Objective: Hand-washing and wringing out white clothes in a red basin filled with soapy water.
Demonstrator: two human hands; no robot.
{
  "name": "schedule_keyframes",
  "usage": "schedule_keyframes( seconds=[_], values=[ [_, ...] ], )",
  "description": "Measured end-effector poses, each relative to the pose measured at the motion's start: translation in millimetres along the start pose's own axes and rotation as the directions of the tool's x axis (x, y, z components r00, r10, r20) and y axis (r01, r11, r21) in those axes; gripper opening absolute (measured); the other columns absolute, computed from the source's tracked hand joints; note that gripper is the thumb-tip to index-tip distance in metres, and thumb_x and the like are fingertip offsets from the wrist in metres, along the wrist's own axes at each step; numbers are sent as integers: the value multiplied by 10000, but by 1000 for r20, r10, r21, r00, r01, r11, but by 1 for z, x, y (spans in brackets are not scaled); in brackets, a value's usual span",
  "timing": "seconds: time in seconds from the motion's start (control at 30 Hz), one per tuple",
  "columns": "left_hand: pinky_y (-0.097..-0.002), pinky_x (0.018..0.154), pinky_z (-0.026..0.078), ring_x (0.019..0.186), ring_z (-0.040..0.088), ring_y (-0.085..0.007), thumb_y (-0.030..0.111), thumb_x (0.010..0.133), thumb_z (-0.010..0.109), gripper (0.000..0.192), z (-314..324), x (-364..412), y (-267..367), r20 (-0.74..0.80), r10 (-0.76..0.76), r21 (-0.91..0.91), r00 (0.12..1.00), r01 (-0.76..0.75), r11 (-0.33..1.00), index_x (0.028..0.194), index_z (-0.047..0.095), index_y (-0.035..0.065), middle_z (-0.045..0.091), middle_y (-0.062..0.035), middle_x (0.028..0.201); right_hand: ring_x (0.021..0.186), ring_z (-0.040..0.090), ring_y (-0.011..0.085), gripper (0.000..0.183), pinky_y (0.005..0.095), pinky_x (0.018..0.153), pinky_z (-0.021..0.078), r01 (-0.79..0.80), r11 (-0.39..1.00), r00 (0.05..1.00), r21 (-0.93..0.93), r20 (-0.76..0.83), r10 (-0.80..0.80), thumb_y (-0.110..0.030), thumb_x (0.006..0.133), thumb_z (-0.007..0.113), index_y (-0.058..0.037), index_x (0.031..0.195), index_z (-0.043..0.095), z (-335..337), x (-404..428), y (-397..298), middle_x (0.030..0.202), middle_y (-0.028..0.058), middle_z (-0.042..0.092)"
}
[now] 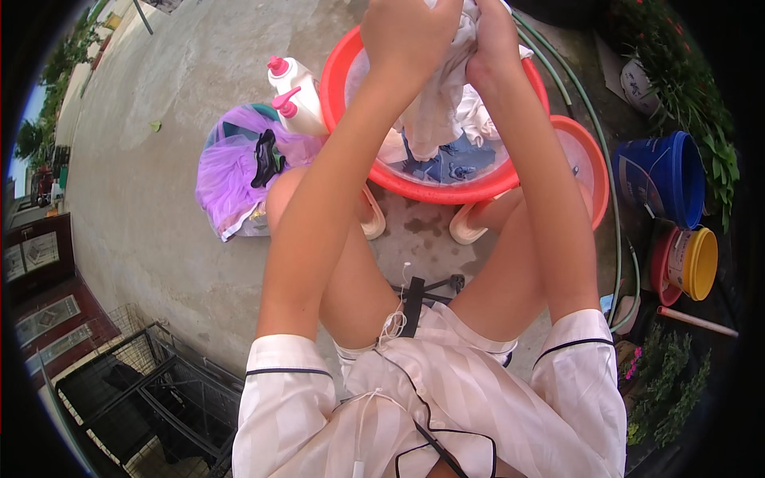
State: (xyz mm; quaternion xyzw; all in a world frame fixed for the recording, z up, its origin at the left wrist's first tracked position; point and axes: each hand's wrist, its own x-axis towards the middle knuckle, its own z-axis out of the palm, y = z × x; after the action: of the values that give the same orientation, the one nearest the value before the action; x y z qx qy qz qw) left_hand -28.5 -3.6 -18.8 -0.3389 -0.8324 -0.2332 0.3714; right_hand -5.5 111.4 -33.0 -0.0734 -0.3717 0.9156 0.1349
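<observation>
My left hand (412, 36) and my right hand (493, 42) are both closed on a bunched, wet-looking white cloth (439, 113), near the top edge of the view. The cloth hangs over a large red plastic basin (418, 192), its lower end close to the water. Inside the basin lie a white crumpled cloth (476, 119) and a dark blue patch (460, 161) under or in the water. Two white pump bottles with pink tops (303, 107) stand against the basin's left side. The fingertips are partly hidden by the hands and cut off above.
Left of the bottles, purple tulle fabric (230, 161) with a black item (266, 158) covers a teal tub. A smaller red basin (600, 173), a green hose (597, 119), a blue bucket (657, 176) and a yellow bucket (700, 263) are at the right. A black metal cage (161, 388) stands lower left.
</observation>
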Motion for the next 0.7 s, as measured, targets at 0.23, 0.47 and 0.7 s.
schedule_keyframes(
  seconds=[0.23,0.47,0.7],
  values=[
    [-471,672,555,692,700,-364,158,936,611,228,9,6,-29,-98,-217,-193,971,195,962,799,709,6,688,-203,733,904,623,161,196,335,835,499,180,937,983,-298,26,-181,-171,950,592,-37,1058,686,17,-34,3,972,60,669],
    [-455,645,523,723,707,-394,210,962,597,288,17,8,-43,52,-108,-6,993,108,994,916,714,-49,710,-244,799,917,619,158,183,330,837,493,254,919,967,-300,69,-245,-153,962,584,-16,1032,685,15,-27,8,962,61,664],
    [-452,625,517,657,688,-370,185,961,587,288,-5,10,5,98,-372,-459,923,373,806,814,704,-32,686,-202,695,960,686,169,219,328,860,540,-18,1000,1000,19,1,18,-190,966,578,-60,1106,687,-2,-4,-4,1008,67,722]
  ],
)
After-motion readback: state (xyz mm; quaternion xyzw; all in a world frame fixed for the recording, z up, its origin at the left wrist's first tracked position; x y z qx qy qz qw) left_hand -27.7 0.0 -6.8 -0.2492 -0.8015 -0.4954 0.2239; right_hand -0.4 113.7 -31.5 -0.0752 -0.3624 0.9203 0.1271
